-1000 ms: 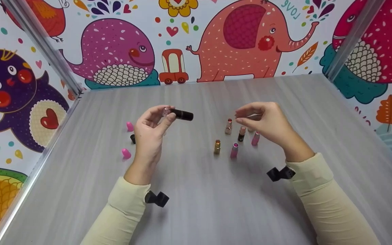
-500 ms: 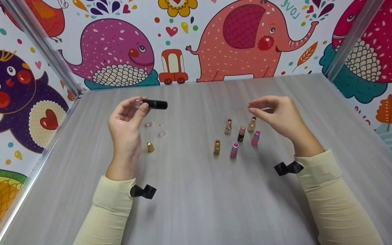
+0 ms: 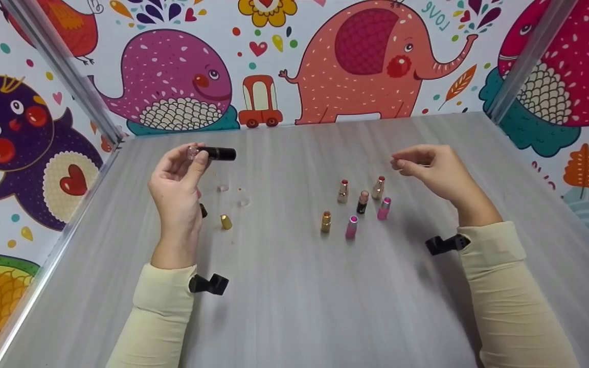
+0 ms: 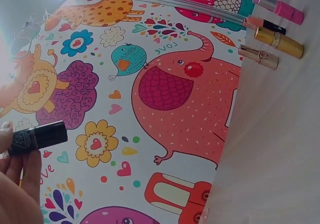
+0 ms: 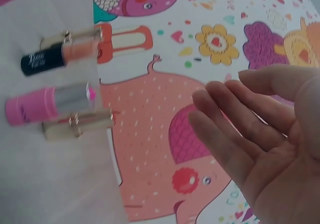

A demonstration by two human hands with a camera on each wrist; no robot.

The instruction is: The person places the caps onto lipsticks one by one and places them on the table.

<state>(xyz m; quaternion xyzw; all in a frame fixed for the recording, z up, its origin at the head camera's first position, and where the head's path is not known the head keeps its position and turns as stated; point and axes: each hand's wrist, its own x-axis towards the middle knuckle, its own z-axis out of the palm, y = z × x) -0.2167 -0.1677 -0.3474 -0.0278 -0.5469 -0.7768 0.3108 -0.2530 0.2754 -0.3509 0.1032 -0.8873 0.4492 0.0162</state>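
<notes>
My left hand pinches a black lipstick with a clear end, held sideways above the table between thumb and fingers. In the left wrist view the black lipstick shows at the left edge. Off to the right, my right hand hovers with its fingers loosely bent and nothing in them; the right wrist view shows the bare palm. Nearest to it is an uncapped gold lipstick with a red tip, standing upright. Around that stand a black lipstick, a pink one and several others.
Below the left hand lie a gold cap, clear caps and a dark cap partly hidden by the wrist. A grey wood-grain table meets a printed back wall and side walls with metal corner strips.
My left hand has moved left and slightly up with the black lipstick, uncovering gold and clear caps and covering pink ones. The right hand has drawn away rightward from the standing lipsticks.
</notes>
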